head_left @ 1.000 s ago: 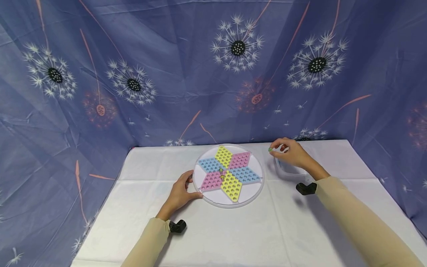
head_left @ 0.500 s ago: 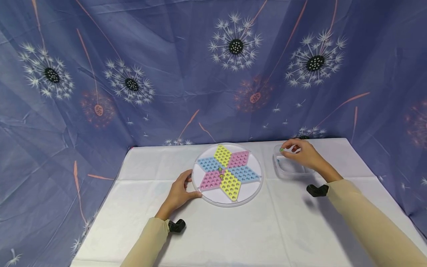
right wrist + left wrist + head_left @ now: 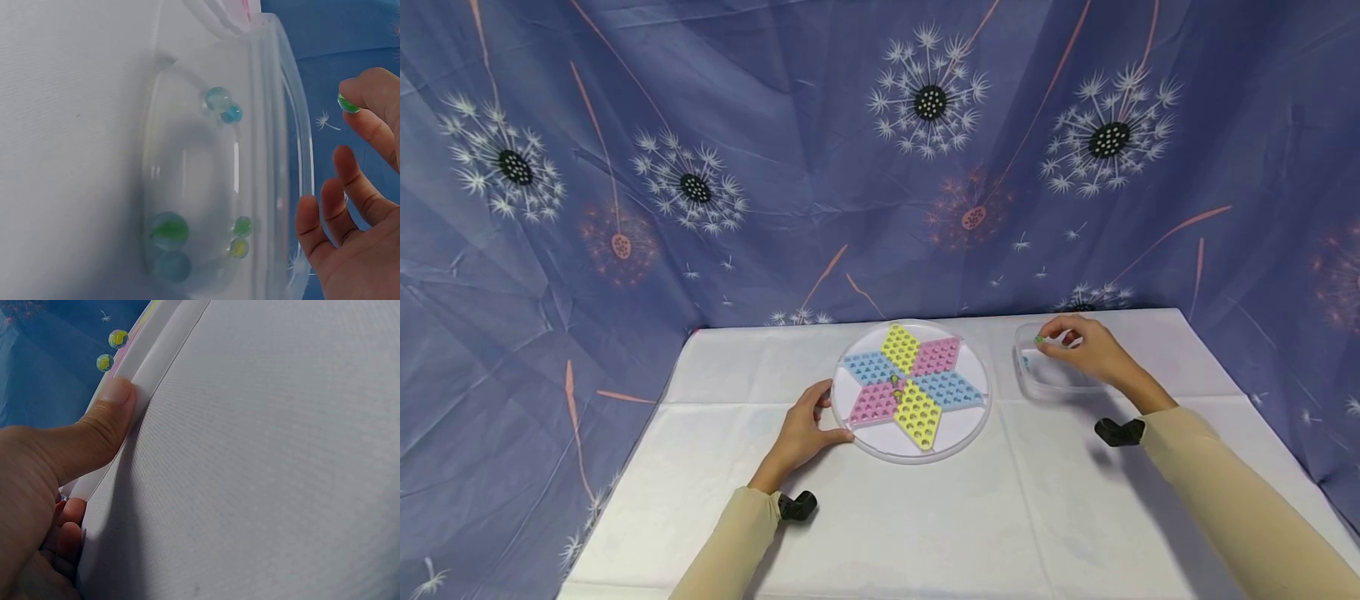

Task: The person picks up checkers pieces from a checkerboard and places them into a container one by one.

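head view: i observe a white table (image 3: 940,525) with a blue dandelion-print cloth (image 3: 820,150) at its far side. the round board (image 3: 962,426), printed with a six-pointed star, lies flat toward the far edge. two marbles (image 3: 898,396) sit near the star's center. the left hand (image 3: 801,432) grips the board's left rim. the clear container (image 3: 1060,390) stands to the right of the board, apart from it. the right hand (image 3: 1088,348) is over the container, pinching a green marble (image 3: 1039,339).

left wrist view: i read the thumb on top of the rim, with other fingers curled at the outer edge, partly hidden; the hand is clamped on the board. the two marbles show yellow cores.

right wrist view: i confirm the green marble clamped between thumb and index finger; the other three fingers stand apart from that pinch. loose marbles (image 3: 170,231), blue and green, show in the container; i cannot tell which are reflections.
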### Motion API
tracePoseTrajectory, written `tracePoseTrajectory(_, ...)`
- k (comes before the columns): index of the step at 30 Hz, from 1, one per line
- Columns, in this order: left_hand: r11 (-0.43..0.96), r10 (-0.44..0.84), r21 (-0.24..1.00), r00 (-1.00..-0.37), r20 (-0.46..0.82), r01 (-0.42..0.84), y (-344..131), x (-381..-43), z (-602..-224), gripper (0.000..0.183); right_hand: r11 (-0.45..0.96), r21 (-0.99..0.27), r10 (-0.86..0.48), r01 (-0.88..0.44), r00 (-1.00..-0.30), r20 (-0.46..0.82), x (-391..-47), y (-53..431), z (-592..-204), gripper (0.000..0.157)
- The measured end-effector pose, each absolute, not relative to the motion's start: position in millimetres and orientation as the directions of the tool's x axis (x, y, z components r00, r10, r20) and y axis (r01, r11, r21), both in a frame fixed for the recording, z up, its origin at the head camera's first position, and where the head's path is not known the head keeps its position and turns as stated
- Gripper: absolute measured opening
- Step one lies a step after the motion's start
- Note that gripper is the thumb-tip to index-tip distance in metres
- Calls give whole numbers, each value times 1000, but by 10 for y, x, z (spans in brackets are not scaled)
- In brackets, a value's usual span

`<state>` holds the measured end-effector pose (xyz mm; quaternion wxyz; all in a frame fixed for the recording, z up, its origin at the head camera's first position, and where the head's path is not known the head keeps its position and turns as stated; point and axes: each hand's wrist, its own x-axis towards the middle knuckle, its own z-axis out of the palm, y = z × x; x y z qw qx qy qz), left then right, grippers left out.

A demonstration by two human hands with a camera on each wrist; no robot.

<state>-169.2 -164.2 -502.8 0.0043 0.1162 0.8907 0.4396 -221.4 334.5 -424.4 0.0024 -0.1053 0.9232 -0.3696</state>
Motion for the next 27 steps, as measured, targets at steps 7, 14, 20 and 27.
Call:
tracePoseTrajectory(7,584,208,786,-974,94,201,-1643,-1686,-5016,99,714,-675,-198,-186,-978,60,-2174,3345,-4288,30)
tracePoseTrajectory(14,585,206,787,-974,91,197,-1641,-1687,-5002,99,739,-642,-213,-204,-975,65,-2167,3369,-4356,25)
tracePoseTrajectory(20,581,206,791,-975,86,192,-1646,-1691,-5003,99,742,-630,-234,-228,-969,75,-2190,3382,-4387,20)
tracePoseTrajectory(27,585,208,787,-974,88,196,-1650,-1697,-5013,99,746,-629,-224,-221,-972,76,-2178,3366,-4381,19)
